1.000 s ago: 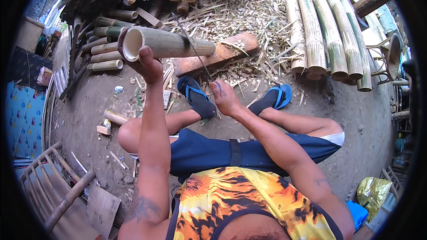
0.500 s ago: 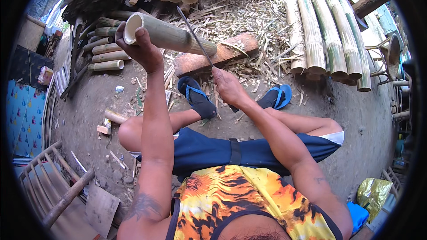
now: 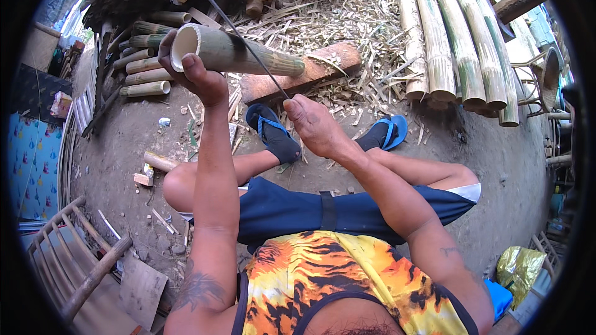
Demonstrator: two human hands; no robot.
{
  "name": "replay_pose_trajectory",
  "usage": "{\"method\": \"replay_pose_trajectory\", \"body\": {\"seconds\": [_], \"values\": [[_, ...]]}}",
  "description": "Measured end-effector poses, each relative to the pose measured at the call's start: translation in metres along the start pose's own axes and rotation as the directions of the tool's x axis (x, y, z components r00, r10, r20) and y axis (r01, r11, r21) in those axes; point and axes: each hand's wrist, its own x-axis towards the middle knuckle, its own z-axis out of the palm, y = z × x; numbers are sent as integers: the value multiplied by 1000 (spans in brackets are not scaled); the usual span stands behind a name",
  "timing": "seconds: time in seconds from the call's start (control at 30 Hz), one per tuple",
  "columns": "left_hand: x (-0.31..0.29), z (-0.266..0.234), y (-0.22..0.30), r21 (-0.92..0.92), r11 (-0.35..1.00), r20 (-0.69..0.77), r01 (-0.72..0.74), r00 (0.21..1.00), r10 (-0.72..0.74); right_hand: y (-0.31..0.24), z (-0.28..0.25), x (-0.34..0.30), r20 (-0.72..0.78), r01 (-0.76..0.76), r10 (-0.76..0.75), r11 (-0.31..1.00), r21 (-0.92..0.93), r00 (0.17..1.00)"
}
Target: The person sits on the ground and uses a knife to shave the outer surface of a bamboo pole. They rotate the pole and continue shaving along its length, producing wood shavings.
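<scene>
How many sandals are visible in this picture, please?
2: the left sandal on the left foot, the right sandal on the right foot. I see no others.

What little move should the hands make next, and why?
Perhaps draw the blade gently along the bamboo: the right hand holds it slanting across, the left hand holds one end, and the other end seems to rest on the block.

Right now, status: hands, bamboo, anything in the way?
Left hand, fingers gripping bamboo tube near open end. Right hand closed on long-bladed tool. Tube's far end at wooden block. Nothing visibly blocking.
</scene>
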Motion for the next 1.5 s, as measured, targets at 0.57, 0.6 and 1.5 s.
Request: {"method": "replay_pose_trajectory", "body": {"seconds": [0.57, 0.6, 1.5], "values": [[10, -25, -1, -215, 961, 101, 174, 983, -156, 81, -12, 4, -59, -753, 751, 658, -18, 658], [11, -23, -1, -278, 936, 168, 217, 970, -175, 78, -18, 7, -3, -605, 605, 797, 4, 797], [-25, -18, -140, 41, 735, 357, 677, 677, -644, 211, -59, 3, -400, -385, 632, 747, 542, 663]]}}
